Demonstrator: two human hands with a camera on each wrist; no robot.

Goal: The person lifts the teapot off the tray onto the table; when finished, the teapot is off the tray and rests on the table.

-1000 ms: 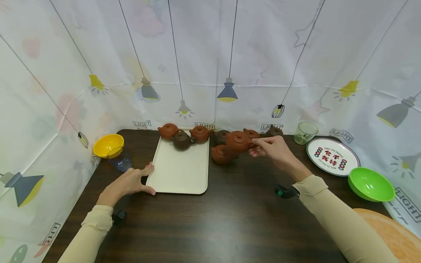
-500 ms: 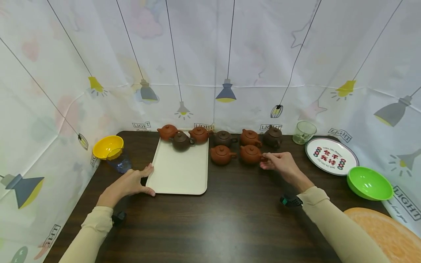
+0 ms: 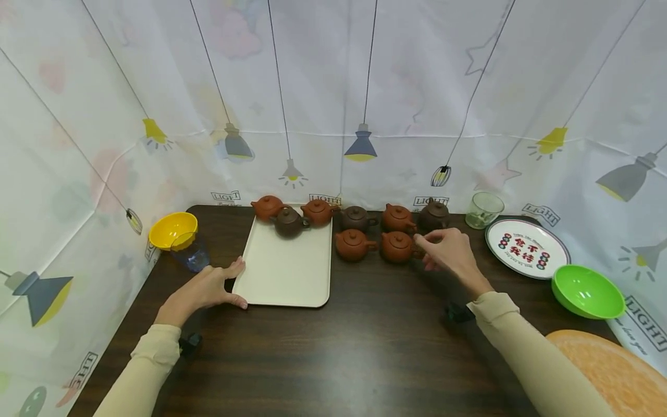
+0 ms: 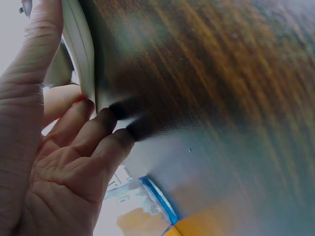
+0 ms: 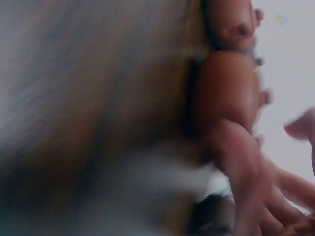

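Observation:
My right hand [image 3: 450,255] is just right of a reddish-brown teapot [image 3: 396,247] standing on the table. In the right wrist view its thumb [image 5: 301,127] stands apart from the fingers, and one finger overlaps the teapot [image 5: 229,91] near its handle. Another reddish-brown teapot [image 3: 351,245] is left of it. Behind them stand a dark teapot [image 3: 355,219], a reddish one [image 3: 398,218] and another dark one [image 3: 434,215]. My left hand [image 3: 203,289] rests at the left edge of a cream tray [image 3: 289,278], thumb by its front corner. Several teapots, including a dark one [image 3: 288,222], are at the tray's back.
A yellow bowl [image 3: 169,229] and a blue glass [image 3: 193,255] stand at the left. To the right are a clear glass [image 3: 483,209], a white plate with red characters [image 3: 528,237], a green bowl [image 3: 587,292] and a round orange mat [image 3: 609,370]. A printed curtain hangs behind.
The right hand lowered the reddish-brown teapot onto the table to the right of its neighbour, then let go of its handle. The left hand has stayed at the tray.

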